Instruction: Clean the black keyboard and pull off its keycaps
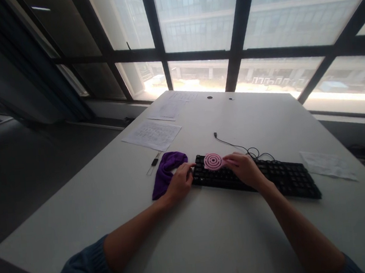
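A black keyboard [284, 173] lies across the white table. My left hand [180, 181] grips its left end, with the thumb near the front edge and the fingers at the side. Over the keys at the left part sits a pink brush [213, 161] with a round head of concentric rings. My right hand [244, 169] is closed on the brush's short handle, just above the middle keys. A crumpled purple cloth [166, 173] lies on the table beside my left hand, partly behind it.
Behind the keyboard lies its coiled cable [252, 151] with a USB plug [215, 135]. Printed papers [152, 134] are spread at the left back. A small black object with a loop [154, 161] is by the cloth, and a crumpled white sheet [327, 165] at right. Windows stand behind.
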`<state>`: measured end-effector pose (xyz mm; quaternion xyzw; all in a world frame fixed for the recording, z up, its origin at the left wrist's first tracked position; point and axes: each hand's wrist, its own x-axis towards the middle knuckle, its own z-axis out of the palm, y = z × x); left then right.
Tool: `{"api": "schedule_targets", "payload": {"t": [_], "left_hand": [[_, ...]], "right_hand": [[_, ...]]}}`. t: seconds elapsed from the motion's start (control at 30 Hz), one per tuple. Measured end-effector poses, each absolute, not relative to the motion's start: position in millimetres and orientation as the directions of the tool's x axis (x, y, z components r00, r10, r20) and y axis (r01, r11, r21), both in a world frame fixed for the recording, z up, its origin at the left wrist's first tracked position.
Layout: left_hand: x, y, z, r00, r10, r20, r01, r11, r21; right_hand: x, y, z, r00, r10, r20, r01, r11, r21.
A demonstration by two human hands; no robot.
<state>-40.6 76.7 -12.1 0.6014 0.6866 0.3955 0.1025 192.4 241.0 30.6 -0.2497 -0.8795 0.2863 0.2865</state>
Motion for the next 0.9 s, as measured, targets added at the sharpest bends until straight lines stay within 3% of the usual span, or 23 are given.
{"api": "schedule_targets", "payload": {"t": [0.13, 0.43, 0.67, 0.9], "left_hand": [[-41.1, 77.3, -11.1, -0.245, 0.911, 0.331, 0.748, -0.040, 0.662], [-42.0, 78.2, -14.0, -0.254, 0.907, 0.336, 0.746, -0.037, 0.665], [-41.7, 78.2, -11.7, -0.255, 0.907, 0.335, 0.756, -0.029, 0.654], [-41.4, 78.9, -10.6, -0.242, 0.909, 0.340, 0.755, -0.044, 0.654]], "right_hand": [[194.2, 240.9, 35.0, -0.782, 0.542, 0.309, 0.240, 0.719, -0.653], [229.4, 272.5, 59.9, -0.779, 0.590, 0.213, 0.353, 0.693, -0.629], [205.3, 244.1, 54.3, -0.872, 0.445, 0.207, 0.202, 0.710, -0.675], [189.4, 229.1, 43.3, -0.862, 0.427, 0.273, 0.165, 0.746, -0.645]]}}
